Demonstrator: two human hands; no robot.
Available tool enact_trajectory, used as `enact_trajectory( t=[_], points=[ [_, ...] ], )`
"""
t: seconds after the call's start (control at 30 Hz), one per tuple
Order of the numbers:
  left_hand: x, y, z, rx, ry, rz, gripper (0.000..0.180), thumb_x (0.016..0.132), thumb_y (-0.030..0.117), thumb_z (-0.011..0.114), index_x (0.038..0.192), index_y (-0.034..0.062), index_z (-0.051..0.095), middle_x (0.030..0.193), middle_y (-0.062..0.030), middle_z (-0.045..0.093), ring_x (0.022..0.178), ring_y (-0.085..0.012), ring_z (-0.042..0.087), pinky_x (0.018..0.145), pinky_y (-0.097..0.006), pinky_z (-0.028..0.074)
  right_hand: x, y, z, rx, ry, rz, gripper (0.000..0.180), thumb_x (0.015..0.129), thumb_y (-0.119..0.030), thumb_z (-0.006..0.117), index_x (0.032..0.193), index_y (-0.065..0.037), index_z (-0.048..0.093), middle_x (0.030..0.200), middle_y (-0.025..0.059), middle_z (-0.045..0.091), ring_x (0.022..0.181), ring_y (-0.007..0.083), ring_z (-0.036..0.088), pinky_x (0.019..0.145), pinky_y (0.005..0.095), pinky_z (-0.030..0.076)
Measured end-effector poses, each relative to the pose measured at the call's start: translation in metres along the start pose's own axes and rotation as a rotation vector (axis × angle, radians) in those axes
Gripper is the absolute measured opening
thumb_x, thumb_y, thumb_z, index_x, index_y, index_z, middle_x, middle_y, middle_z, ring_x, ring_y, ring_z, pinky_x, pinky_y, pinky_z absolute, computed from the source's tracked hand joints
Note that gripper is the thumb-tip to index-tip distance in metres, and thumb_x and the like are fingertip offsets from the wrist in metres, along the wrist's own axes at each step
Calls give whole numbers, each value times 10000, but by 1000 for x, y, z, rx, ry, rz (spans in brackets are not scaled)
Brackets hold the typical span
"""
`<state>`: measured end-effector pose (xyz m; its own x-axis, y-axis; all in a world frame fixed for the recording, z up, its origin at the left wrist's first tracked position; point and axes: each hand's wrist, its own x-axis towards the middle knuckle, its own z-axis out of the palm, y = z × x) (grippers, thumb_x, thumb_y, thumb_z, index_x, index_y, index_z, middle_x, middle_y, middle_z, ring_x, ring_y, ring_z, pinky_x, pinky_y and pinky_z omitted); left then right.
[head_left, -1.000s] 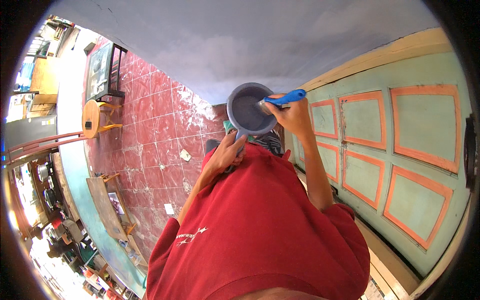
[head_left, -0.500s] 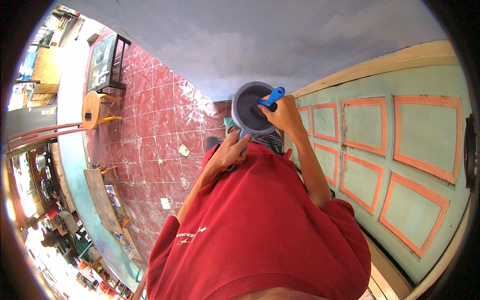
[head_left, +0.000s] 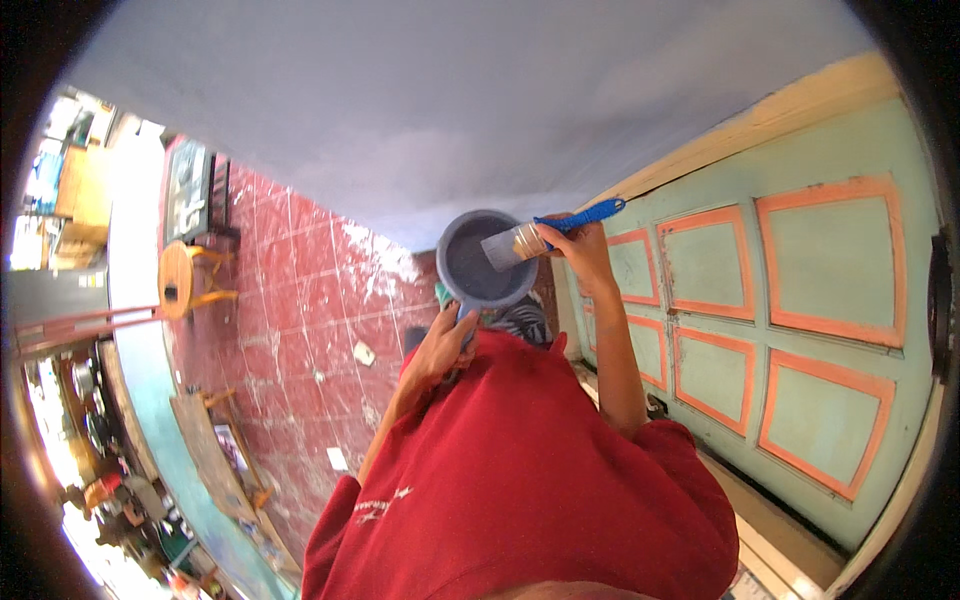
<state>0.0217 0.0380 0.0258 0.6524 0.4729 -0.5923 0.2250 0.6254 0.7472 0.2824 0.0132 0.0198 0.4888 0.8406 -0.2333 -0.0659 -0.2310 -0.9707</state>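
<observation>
My left hand (head_left: 445, 345) is closed round the handle of a grey plastic dipper (head_left: 447, 262), held in front of my body. Dark greyish paint seems to lie in its bowl, though the depth is hard to judge. A paintbrush (head_left: 524, 241) with a blue handle and a metal band is in my right hand (head_left: 583, 250). Its bristles, coated bluish grey, hang over the dipper's opening, and the handle points up to the right. The grey-blue wall (head_left: 420, 120) rises just beyond the dipper.
To the right stands a pale green door (head_left: 715, 310) with orange-edged panels and a cream frame (head_left: 740, 130). Red floor tiles (head_left: 310, 380) on the left carry pale splashes. A round yellow stool (head_left: 178, 278), a dark glass-topped table (head_left: 190, 190) and a wooden bench (head_left: 205, 435) stand further left.
The brush has come up out of the dipper and tilted, so its bristles and metal band now show. My view has shifted, with the dipper appearing lower.
</observation>
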Motion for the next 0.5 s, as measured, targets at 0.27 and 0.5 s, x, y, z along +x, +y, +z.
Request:
enact_trajectory(
  t=[0.27, 0.5],
  points=[
    [26, 11, 9, -102, 47, -16, 224, 1024, 279, 445, 991, 58, 465, 601, -7, 408, 427, -78, 331, 386, -240, 250, 49, 55, -57, 1198, 244, -47, 325, 952, -175, 616, 1202, 19, 544, 1159, 112, 616, 1065, 231, 625, 907, 352, 572],
    [38, 26, 18, -190, 126, -18, 249, 1022, 303, 453, 1002, 56, 479, 606, -11, 416, 426, -78, 331, 383, -234, 242, 91, -153, -111, 120, 673, -1106, 227, 906, -79, 660, 1100, 36, 636, 1159, 143, 646, 1052, 238, 636, 911, 356, 530]
  ],
)
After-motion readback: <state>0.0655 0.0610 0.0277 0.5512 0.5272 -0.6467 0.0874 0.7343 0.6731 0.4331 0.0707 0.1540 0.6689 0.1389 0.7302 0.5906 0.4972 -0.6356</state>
